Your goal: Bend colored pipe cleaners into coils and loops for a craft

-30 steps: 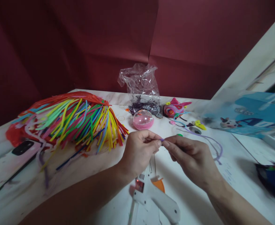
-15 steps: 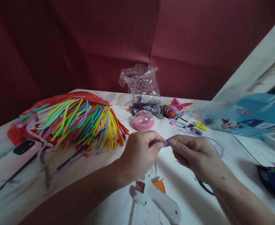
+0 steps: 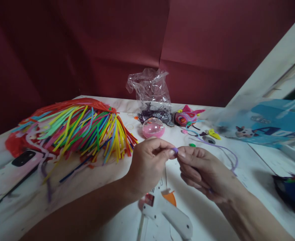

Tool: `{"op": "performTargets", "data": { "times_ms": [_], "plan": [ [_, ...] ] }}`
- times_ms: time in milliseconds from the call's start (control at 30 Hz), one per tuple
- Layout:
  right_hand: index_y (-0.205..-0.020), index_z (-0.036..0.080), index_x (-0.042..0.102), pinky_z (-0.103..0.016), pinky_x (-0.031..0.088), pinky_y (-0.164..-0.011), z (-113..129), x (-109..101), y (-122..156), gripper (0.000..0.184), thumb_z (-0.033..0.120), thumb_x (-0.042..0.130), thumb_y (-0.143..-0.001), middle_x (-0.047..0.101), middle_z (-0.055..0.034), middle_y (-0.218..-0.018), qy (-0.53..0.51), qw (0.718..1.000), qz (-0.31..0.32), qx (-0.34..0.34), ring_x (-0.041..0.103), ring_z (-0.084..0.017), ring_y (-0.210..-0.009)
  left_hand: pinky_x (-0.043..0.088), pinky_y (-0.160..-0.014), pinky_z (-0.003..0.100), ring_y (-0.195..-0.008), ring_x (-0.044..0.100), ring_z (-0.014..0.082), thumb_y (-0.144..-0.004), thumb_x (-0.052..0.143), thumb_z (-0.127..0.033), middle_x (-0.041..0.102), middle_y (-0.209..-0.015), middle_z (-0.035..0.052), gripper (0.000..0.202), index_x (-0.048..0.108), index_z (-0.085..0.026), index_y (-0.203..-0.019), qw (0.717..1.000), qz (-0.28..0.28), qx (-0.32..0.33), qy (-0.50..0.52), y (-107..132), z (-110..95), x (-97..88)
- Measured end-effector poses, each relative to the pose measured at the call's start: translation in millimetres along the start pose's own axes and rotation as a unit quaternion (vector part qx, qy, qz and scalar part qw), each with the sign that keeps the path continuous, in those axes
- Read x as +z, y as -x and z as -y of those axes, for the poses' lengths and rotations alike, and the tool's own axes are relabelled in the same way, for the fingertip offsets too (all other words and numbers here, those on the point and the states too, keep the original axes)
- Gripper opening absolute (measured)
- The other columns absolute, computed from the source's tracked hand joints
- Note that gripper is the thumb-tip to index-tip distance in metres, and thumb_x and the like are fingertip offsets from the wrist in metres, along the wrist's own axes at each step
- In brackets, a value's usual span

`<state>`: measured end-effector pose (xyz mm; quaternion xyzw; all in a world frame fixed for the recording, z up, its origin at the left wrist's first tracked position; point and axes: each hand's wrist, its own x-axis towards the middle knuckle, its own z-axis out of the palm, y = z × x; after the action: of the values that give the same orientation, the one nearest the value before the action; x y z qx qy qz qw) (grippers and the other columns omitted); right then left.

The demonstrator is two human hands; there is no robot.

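Observation:
A small purple pipe cleaner (image 3: 174,150) is pinched between both hands above the middle of the table. My left hand (image 3: 150,164) grips one side with thumb and forefinger. On the other side, the thumb and forefinger of my right hand (image 3: 202,167) close on it, the remaining fingers curled below. A purple strand (image 3: 234,157) loops on the table beyond my right hand; whether it joins the held piece is hidden. Underneath my hands lies a white glue gun (image 3: 179,221) with an orange trigger (image 3: 169,198).
A colourful bundle of pipe cleaners (image 3: 87,130) and a phone (image 3: 19,170) lie left. Behind my hands are a pink capsule ball (image 3: 153,128), a clear plastic bag (image 3: 152,90) and a pink wrapped figure (image 3: 186,117). A blue printed bag (image 3: 270,124) stands right.
My right hand has turned and shifted slightly left, its lower fingers now showing more. A green disc behind it has come into sight. Both hands keep their pinch.

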<state>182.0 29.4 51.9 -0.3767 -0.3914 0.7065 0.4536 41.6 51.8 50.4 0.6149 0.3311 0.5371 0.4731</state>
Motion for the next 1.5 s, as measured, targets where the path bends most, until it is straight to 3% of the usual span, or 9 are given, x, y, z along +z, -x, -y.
{"op": "performTargets", "data": {
  "times_ms": [300,400,500,633,700,967,1233,1400,1500],
  "plan": [
    [-0.064,0.013,0.059,-0.013,0.014,-0.027,-5,2,-2,0.019,0.028,0.066,-0.073,0.037,0.0093,-0.030,-0.029,0.999,-0.006,-0.025,0.016,-0.001,-0.025,0.042,-0.060,0.019,-0.063,0.053,0.0091,-0.066,0.063,-0.012,0.057,-0.063,-0.0017,0.006,0.065,-0.015,-0.061,0.998,-0.051,-0.012,0.021,4,5,6.4],
    [-0.064,0.013,0.058,-0.014,0.013,-0.027,-1,-2,-3,0.021,0.031,0.067,-0.071,0.035,0.0104,-0.029,-0.006,1.000,-0.015,-0.022,0.014,-0.001,-0.026,0.042,-0.057,0.019,-0.059,0.052,0.0089,-0.070,0.061,-0.016,0.058,-0.062,-0.0014,0.004,0.064,-0.014,-0.068,0.999,-0.004,-0.034,0.016,0,5,4.3],
    [-0.063,0.014,0.057,-0.016,0.010,-0.029,1,-6,-4,0.024,0.035,0.066,-0.071,0.034,0.0102,-0.031,0.064,0.997,-0.038,-0.017,0.014,-0.002,-0.028,0.041,-0.054,0.020,-0.059,0.052,0.0097,-0.074,0.057,-0.017,0.058,-0.064,-0.0006,0.008,0.064,-0.015,-0.076,0.993,0.085,0.003,-0.082,-6,5,-3.9],
    [-0.057,0.014,0.055,-0.017,0.008,-0.032,0,-10,-5,0.030,0.038,0.065,-0.072,0.036,0.0084,-0.035,0.254,0.963,-0.081,-0.044,0.019,-0.002,-0.033,0.041,-0.063,0.025,-0.070,0.055,0.0140,-0.076,0.050,-0.010,0.061,-0.074,0.0028,0.015,0.064,-0.016,-0.078,0.910,0.157,0.151,-0.354,-10,4,-14.3],
    [-0.054,0.014,0.051,-0.018,0.008,-0.033,-1,-10,-5,0.034,0.039,0.065,-0.072,0.035,0.0082,-0.036,0.296,0.950,-0.084,-0.048,0.020,-0.002,-0.034,0.041,-0.066,0.027,-0.072,0.056,0.0152,-0.077,0.048,-0.008,0.061,-0.075,0.0036,0.018,0.064,-0.016,-0.076,0.883,0.166,0.174,-0.404,-9,4,-15.5],
    [-0.065,0.013,0.059,-0.016,0.010,-0.030,3,-7,-2,0.020,0.031,0.068,-0.070,0.040,0.0086,-0.032,0.068,0.998,-0.010,0.003,0.018,-0.001,-0.028,0.041,-0.056,0.020,-0.061,0.052,0.0092,-0.069,0.061,-0.008,0.054,-0.065,-0.0010,0.009,0.064,-0.015,-0.064,0.973,0.050,0.129,-0.185,-5,1,-7.1],
    [-0.057,0.014,0.057,-0.013,0.017,-0.027,-5,6,-2,0.022,0.028,0.070,-0.067,0.039,0.0092,-0.030,-0.059,0.998,-0.001,-0.012,0.015,0.001,-0.024,0.042,-0.058,0.022,-0.060,0.052,0.0103,-0.066,0.064,-0.012,0.057,-0.061,-0.0014,0.006,0.063,-0.016,-0.060,0.999,-0.031,0.031,-0.006,2,1,1.3],
    [-0.059,0.014,0.058,-0.014,0.016,-0.028,0,5,3,0.020,0.028,0.070,-0.067,0.038,0.0093,-0.029,-0.028,0.999,-0.009,-0.013,0.018,0.000,-0.025,0.043,-0.060,0.020,-0.060,0.053,0.0093,-0.066,0.064,-0.014,0.059,-0.062,-0.0019,0.005,0.063,-0.015,-0.062,1.000,-0.021,0.001,0.020,4,1,4.2],
    [-0.063,0.014,0.060,-0.015,0.013,-0.029,4,-1,4,0.018,0.028,0.069,-0.068,0.038,0.0092,-0.029,0.001,1.000,-0.027,-0.006,0.018,0.000,-0.026,0.044,-0.059,0.020,-0.061,0.054,0.0096,-0.071,0.061,-0.016,0.060,-0.064,-0.0010,0.003,0.064,-0.015,-0.070,0.999,0.050,0.003,-0.018,-1,1,-0.3]
  ]
}}
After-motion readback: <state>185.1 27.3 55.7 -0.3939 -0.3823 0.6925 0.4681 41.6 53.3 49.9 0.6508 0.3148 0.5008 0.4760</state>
